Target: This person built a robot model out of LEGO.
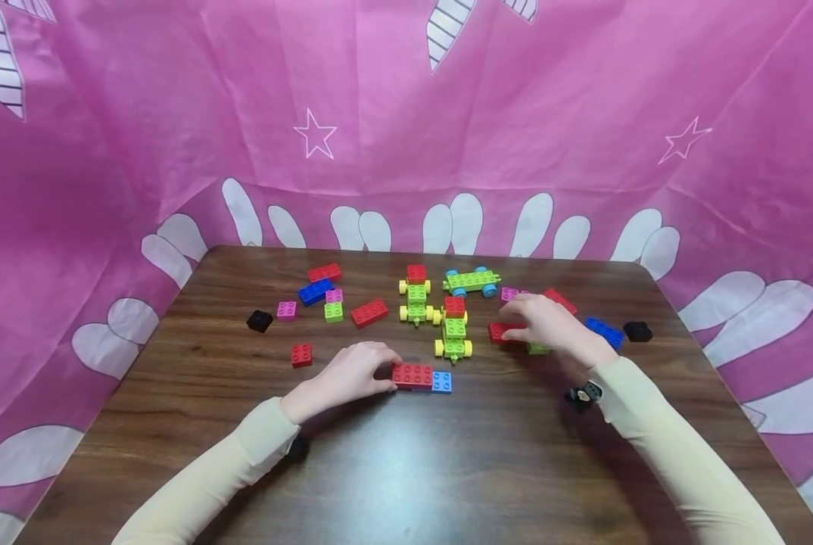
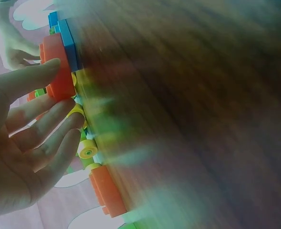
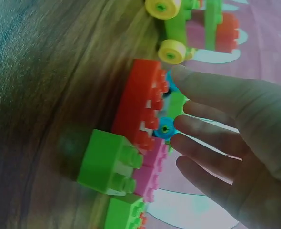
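Observation:
My left hand (image 1: 352, 376) pinches the left end of a long red brick (image 1: 412, 376), thumb on the near side and index finger on the far side. In the left wrist view the thumb overlaps the side of this red brick (image 2: 58, 64). A light blue square brick (image 1: 442, 381) lies in line at its right end. My right hand (image 1: 549, 322) hovers by another red brick (image 1: 498, 333), fingers spread with nothing between them. In the right wrist view, that red brick (image 3: 138, 102) lies in front of the fingertips, next to a green brick (image 3: 107, 162).
Two green wheeled vehicles with red bricks, one nearer (image 1: 454, 337) and one farther (image 1: 416, 303), stand mid-table. Behind is a green base with blue wheels (image 1: 472, 282). Loose bricks lie leftward, including a red square (image 1: 301, 356) and black piece (image 1: 260, 321); a blue brick (image 1: 604, 333) lies right.

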A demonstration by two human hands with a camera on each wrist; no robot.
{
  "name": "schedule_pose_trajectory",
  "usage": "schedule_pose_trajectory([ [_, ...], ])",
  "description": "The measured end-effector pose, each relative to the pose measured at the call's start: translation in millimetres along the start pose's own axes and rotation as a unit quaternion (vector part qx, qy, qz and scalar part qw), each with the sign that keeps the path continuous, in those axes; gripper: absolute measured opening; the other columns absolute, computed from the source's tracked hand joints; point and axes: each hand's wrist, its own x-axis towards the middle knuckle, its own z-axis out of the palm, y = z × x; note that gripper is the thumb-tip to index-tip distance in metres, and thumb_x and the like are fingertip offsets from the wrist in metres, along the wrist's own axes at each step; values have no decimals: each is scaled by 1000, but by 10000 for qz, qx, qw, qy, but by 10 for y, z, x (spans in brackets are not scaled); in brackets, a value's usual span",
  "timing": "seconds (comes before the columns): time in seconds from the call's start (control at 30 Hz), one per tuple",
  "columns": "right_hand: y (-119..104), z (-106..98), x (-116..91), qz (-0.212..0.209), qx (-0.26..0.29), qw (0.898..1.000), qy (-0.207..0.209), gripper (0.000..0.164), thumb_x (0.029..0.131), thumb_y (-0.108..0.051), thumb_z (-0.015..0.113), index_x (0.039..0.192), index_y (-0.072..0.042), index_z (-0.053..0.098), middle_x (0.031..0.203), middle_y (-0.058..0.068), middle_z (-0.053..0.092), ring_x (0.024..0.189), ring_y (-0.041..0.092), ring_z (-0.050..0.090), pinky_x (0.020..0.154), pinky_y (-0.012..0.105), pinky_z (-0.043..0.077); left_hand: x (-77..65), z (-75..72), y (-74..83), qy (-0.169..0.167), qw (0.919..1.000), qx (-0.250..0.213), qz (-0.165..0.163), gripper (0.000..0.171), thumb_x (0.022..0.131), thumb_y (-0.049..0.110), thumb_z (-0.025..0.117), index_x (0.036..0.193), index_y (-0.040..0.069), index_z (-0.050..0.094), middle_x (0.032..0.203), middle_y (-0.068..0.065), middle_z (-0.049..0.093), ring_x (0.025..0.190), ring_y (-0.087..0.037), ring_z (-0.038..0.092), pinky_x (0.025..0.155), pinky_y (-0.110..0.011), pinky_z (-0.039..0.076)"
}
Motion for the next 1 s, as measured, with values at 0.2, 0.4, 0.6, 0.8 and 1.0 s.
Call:
schedule_pose_trajectory([
  [0.2,41,72,61,41,-107,9994,-318,41,78,-25,85,113,-7,73,113,12,73,109,31,66,95,51,54,12,20,-1,-19,10000,-18,-46,37,84,30,80,115,13,72,109,-3,73,102,-17,69,87,-36,59],
  [0.4,36,64,54,10,-162,9990,-421,41,77,-18,85,114,-6,72,114,13,73,109,32,66,94,51,55,10,23,-9,-38,10000,-42,-45,36,84,30,80,115,13,73,109,-3,74,101,-17,69,87,-36,58],
  [0.6,37,82,62,-71,-148,9989,-448,41,77,-14,84,115,-5,72,114,14,73,109,32,67,94,51,55,-6,23,-24,-44,10000,-52,-50,36,84,30,79,115,13,72,109,-2,73,101,-17,69,87,-36,58],
  [0.8,38,101,72,-95,-198,9986,-477,42,77,-15,84,116,-5,71,113,14,72,107,31,67,94,50,56,-6,15,-37,-42,10000,-75,-36,36,84,29,79,115,14,73,109,-2,74,100,-16,69,87,-35,58],
  [1.0,36,95,74,-202,-145,9984,-514,40,78,-15,84,115,-6,70,114,13,72,108,30,67,94,50,56,6,6,-33,-57,10000,-61,0,35,85,29,79,115,13,73,109,-2,74,100,-16,69,87,-35,58],
])
